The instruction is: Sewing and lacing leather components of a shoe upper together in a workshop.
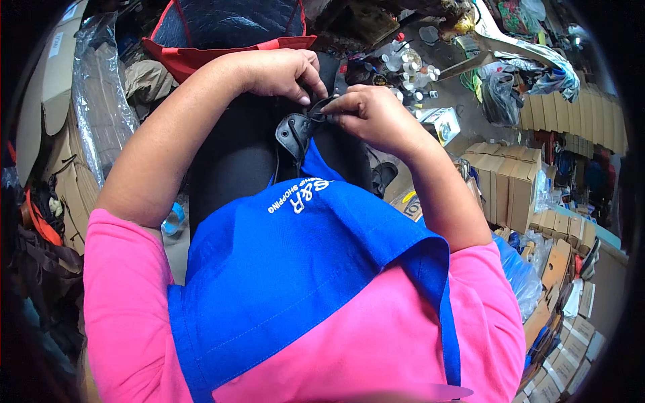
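A black leather-like piece with metal eyelets (293, 134), resembling part of a lace-up shoe, rests over my lap. At its upper end a thin black lace (320, 111) runs between my hands. My right hand (379, 121) pinches the lace between thumb and forefinger. Just above and to the left, my left hand (285, 74) is closed, its fingers curled down with thumb and fingertips at the dark strip. Its exact hold is partly lost against the black behind. A blue apron (269, 248) covers my front, with dark trousers (225, 161) beyond it.
An open red bag with dark lining (175, 60) stands ahead of my knees. Several bottles (410, 67) crowd the floor ahead right, near a rectangular can (440, 125). Stacked cardboard boxes (504, 185) line the right; plastic-wrapped cardboard (101, 94) leans at left. Blue tape (174, 218) lies beside my leg.
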`<control>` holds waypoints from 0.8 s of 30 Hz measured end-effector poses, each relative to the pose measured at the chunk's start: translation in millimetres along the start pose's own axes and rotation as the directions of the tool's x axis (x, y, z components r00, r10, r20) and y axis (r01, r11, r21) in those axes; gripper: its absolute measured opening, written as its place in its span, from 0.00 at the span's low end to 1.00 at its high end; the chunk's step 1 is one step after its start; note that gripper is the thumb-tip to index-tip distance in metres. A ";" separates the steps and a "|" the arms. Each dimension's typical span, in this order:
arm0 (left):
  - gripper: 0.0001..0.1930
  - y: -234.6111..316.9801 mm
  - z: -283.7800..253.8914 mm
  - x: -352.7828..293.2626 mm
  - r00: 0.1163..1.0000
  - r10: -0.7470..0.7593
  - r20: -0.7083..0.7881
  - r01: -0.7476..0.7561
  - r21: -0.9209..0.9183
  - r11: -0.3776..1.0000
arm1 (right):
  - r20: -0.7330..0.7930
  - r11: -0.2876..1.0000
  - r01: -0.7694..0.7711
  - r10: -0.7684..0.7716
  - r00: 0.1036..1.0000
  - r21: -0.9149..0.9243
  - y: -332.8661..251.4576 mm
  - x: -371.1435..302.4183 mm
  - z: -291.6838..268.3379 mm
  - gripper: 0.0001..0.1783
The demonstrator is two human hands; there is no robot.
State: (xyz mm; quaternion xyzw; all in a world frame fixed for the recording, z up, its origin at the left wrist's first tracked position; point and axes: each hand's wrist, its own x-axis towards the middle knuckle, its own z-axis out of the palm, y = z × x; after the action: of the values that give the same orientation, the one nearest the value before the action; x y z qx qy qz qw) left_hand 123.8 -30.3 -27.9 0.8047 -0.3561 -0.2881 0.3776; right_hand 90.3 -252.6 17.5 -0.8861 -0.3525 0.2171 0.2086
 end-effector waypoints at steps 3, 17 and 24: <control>0.20 1.2 1.4 -1.9 1.000 -0.007 -0.002 0.007 0.014 1.000 | 0.028 0.978 -0.104 0.101 0.995 0.179 5.1 -4.7 0.9 0.13; 0.24 -6.4 6.2 -1.2 0.999 0.015 -0.034 -0.014 0.023 1.000 | -0.022 0.887 -0.070 0.090 0.996 0.457 36.5 -2.8 26.4 0.12; 0.26 -3.1 10.2 1.4 0.997 0.018 -0.077 -0.013 0.057 0.998 | -0.274 0.972 0.073 -0.009 0.962 0.225 20.0 4.3 42.8 0.08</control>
State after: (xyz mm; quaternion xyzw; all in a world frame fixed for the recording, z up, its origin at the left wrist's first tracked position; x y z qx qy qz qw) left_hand 118.2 -34.1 -36.3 0.8229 -0.3553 -0.2435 0.3705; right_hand 81.1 -253.6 -29.1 -0.8692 -0.3113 0.1291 0.3619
